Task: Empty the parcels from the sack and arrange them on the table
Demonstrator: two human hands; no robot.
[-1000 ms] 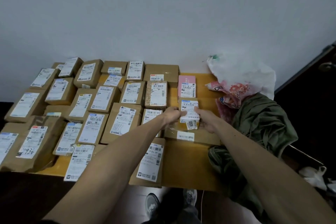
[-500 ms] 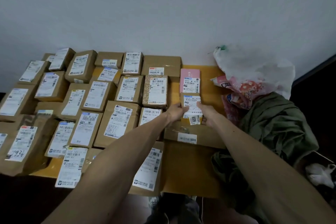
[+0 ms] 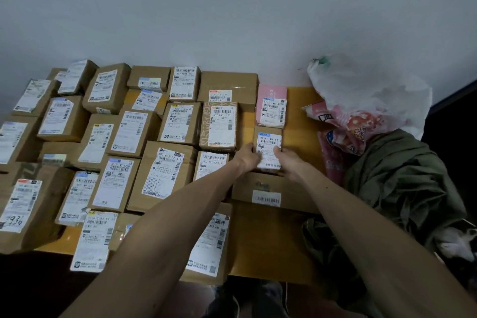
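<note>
1. Parcels [image 3: 165,175] lie in close rows over the left and middle of the tabletop [image 3: 268,240], reaching back to the wall [image 3: 232,8].
2. Right of the rows, a small parcel [image 3: 268,141] lies just before a flat parcel [image 3: 271,106] and just behind a wide box [image 3: 284,195].
3. The left hand [image 3: 247,160] holds its left side, the right hand [image 3: 287,162] its right.
4. A plastic bag [image 3: 369,95] lies at the rear right; the sack [image 3: 402,178] lies before it, over the right edge.

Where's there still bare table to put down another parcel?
Bare tabletop in front of the flat carton, beside the green sack; a narrow strip between the pink parcel and the white bag. Everything left is packed with parcels.
</note>
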